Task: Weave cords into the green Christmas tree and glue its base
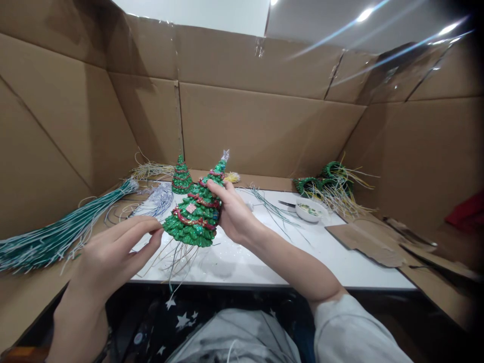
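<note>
My right hand (pixel 232 214) grips a small green glittery Christmas tree (pixel 196 212) with red garlands, held tilted above the white board (pixel 264 262). Thin wire ends hang from the tree's base. My left hand (pixel 113 252) touches the lower left edge of the tree with its fingertips pinched together there; what they pinch is too small to see. A second, smaller green tree (pixel 182 176) stands upright on the table behind.
A long bundle of green and white strips (pixel 60 234) lies at the left. A small white bowl (pixel 310 209) and green rings with loose strips (pixel 328 184) sit at the back right. Cardboard walls (pixel 264 126) enclose the table; cardboard scraps (pixel 370 244) lie at the right.
</note>
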Demonstrator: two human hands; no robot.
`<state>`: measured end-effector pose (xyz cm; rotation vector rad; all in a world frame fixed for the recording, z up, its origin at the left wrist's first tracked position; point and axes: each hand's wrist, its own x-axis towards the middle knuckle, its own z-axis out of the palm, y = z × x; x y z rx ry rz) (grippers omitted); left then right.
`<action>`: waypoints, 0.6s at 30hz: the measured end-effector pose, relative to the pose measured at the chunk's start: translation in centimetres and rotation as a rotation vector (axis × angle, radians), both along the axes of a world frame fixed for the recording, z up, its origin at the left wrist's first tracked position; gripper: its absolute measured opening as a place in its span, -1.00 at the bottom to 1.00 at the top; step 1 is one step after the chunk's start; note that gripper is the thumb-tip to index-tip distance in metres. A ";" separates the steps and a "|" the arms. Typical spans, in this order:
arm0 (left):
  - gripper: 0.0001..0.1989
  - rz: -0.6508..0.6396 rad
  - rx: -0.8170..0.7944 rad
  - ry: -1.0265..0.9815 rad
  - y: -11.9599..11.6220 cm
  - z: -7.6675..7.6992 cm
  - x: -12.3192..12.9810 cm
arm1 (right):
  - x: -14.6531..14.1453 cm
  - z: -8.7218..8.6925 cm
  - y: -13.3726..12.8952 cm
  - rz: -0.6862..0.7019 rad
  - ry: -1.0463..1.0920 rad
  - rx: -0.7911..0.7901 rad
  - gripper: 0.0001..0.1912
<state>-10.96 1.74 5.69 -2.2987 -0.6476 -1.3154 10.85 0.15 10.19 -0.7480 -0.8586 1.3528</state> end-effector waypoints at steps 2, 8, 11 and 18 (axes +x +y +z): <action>-0.87 -0.004 -0.007 -0.003 0.0 0.0 0.0 | 0.0 0.0 0.0 -0.006 0.000 -0.005 -0.49; -0.87 -0.054 -0.047 -0.033 0.0 0.2 0.1 | 0.1 0.1 0.0 -0.007 -0.010 -0.014 -0.50; -0.86 -0.088 -0.077 -0.046 0.1 0.1 0.2 | 0.1 0.0 0.1 0.000 -0.012 -0.016 -0.51; -0.85 -0.092 -0.144 -0.017 -0.2 0.7 0.4 | 0.0 0.1 0.0 -0.005 -0.006 -0.023 -0.55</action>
